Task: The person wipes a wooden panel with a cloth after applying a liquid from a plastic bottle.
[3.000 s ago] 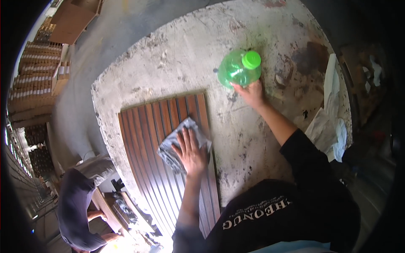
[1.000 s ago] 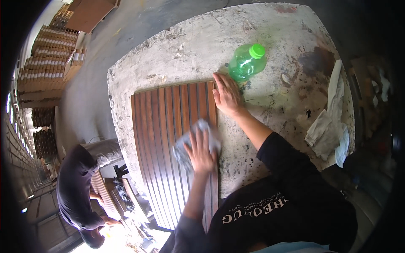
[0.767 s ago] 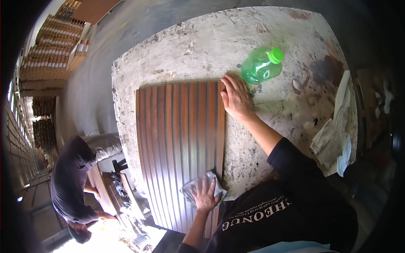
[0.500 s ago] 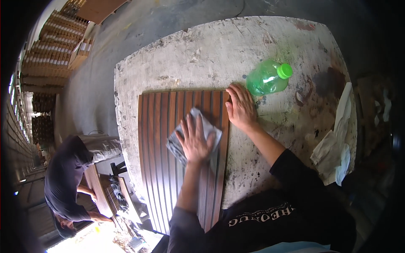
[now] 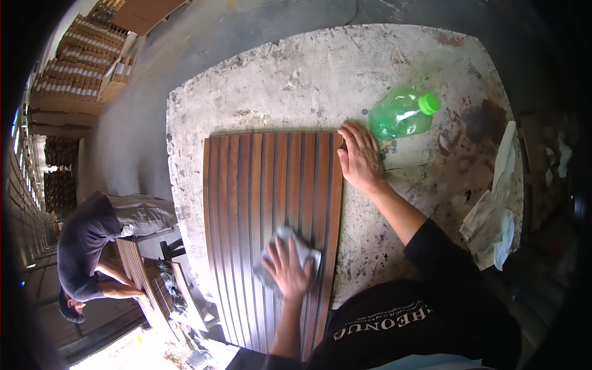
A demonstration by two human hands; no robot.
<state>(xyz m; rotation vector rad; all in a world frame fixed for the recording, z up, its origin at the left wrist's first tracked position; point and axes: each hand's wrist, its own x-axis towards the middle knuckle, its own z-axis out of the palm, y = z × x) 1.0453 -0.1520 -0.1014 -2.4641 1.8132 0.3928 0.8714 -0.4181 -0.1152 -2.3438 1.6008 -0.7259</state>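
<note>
A dark brown slatted wood panel (image 5: 259,185) with black grooves lies on the worktable. Spread flat over a folded grey cloth (image 5: 312,254), my left hand (image 5: 288,271) presses it against the slats, toward the panel's near end. The palm hides part of the cloth. At the panel's far right corner rests my right hand (image 5: 362,159), its fingers stretched out and the thumb touching the edge. Just beyond those fingers, a green clear plastic bottle (image 5: 398,114) with a bright green cap lies tilted on the tabletop.
The worn, paint-stained worktable (image 5: 296,80) extends past the panel. White rags or sheets (image 5: 493,213) lie along its right edge. At left, a co-worker (image 5: 92,240) bends over another slatted panel (image 5: 145,280). Stacks of boards (image 5: 77,58) stand farther back.
My left hand and the cloth have slid down the panel, closer to me. In the picture, my right hand and the bottle sit slightly farther right. The co-worker has shifted posture.
</note>
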